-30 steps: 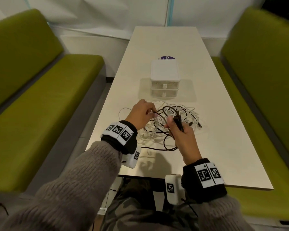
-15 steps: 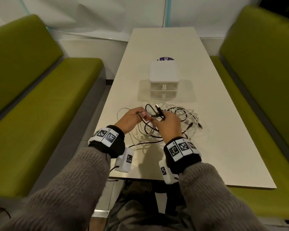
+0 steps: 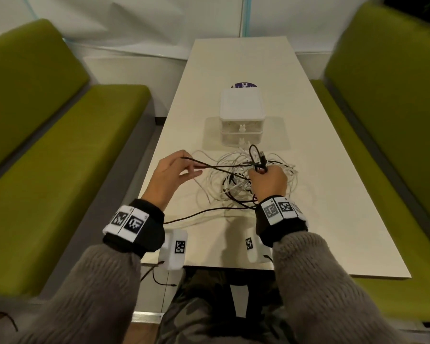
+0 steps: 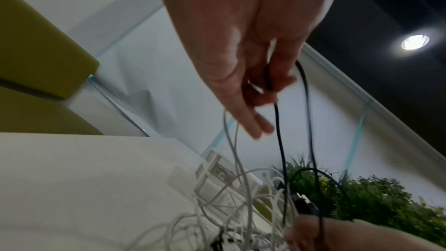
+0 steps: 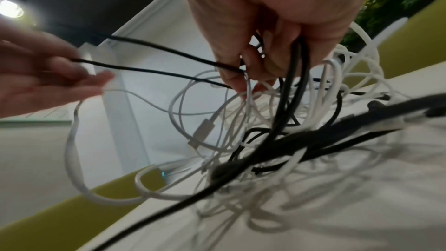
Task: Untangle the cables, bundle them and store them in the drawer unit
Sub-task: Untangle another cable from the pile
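Observation:
A tangle of white cables (image 3: pixel 233 180) (image 5: pixel 277 140) lies on the white table (image 3: pixel 320 194), with a black cable (image 3: pixel 221 166) (image 5: pixel 156 68) running through it. My left hand (image 3: pixel 174 170) (image 4: pixel 260 87) pinches a loop of the black cable to the left of the pile, its other fingers straight. My right hand (image 3: pixel 266 177) (image 5: pixel 260 60) grips the gathered black cable above the pile, its plug end (image 3: pixel 262 155) sticking up. A white two-drawer unit (image 3: pixel 241 117) stands just beyond the pile, both drawers closed.
Green benches (image 3: pixel 60 145) (image 3: pixel 395 108) flank the table on both sides. A purple round sticker (image 3: pixel 243 85) lies behind the drawer unit. The black cable's free end (image 3: pixel 196 214) trails toward the near table edge. White wall panels rise at the far end.
My hands have drawn apart: the left moved left and pulled a length of black cable taut, while the right moved right and up over the pile.

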The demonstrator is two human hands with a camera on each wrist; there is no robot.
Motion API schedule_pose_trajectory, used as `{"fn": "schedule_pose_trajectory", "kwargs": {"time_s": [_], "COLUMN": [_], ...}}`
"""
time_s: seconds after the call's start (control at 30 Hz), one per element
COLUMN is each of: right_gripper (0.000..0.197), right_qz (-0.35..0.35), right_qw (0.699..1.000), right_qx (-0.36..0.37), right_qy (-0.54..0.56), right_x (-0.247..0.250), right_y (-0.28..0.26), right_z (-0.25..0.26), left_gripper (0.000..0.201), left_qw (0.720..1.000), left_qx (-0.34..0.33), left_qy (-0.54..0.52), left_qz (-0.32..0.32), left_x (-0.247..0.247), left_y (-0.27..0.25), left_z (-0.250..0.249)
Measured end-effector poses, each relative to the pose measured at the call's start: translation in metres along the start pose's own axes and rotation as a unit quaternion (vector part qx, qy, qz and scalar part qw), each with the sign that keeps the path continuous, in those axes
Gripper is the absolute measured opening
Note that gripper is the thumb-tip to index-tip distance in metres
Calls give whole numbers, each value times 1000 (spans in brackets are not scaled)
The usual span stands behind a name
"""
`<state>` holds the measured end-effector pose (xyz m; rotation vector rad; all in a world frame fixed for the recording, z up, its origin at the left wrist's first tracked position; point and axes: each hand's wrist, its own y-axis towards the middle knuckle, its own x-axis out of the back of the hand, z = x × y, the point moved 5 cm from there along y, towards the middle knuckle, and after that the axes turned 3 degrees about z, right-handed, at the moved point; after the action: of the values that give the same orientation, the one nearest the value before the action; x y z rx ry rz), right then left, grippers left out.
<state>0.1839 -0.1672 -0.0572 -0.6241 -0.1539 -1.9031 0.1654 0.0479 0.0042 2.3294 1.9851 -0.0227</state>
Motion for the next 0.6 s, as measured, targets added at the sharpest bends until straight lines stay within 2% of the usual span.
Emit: {"fn": "schedule_pose_trajectory", "kwargs": {"time_s": [0.07,0.17,0.23,0.33,0.47,0.53,0.6], "right_gripper": [21,19,20,18,11,17,15], "right_qz": [-7,0,4,-11,2,10,-1], "right_qw": [1000,998,995,979,937,929,933], "right_qx": [-8,8,29,53,31,36,76], "right_qy": [24,57,98,194,347,367,353], "right_x": [0,-4,-4,6,22,32,44], "right_y": [1,-2,-6,-15,-29,-36,-45], "right_z": [0,2,1,-3,-9,-7,-1], "left_gripper": [29,26,29,23,23,23,21], "left_qw": [999,999,999,991,990,992,990], "left_qx": [-25,-4,0,-34,-61,-72,-94], "left_qy": [-20,-21,38,116,124,103,101], "left_qz": [-4,23,33,51,0,-9,-9], "left_x": [-7,-19,-22,-26,-24,-28,-34], "left_y": [-12,-13,-9,-4,-2,-2,-2], "left_z": [-5,1,6,11,11,6,2]}}
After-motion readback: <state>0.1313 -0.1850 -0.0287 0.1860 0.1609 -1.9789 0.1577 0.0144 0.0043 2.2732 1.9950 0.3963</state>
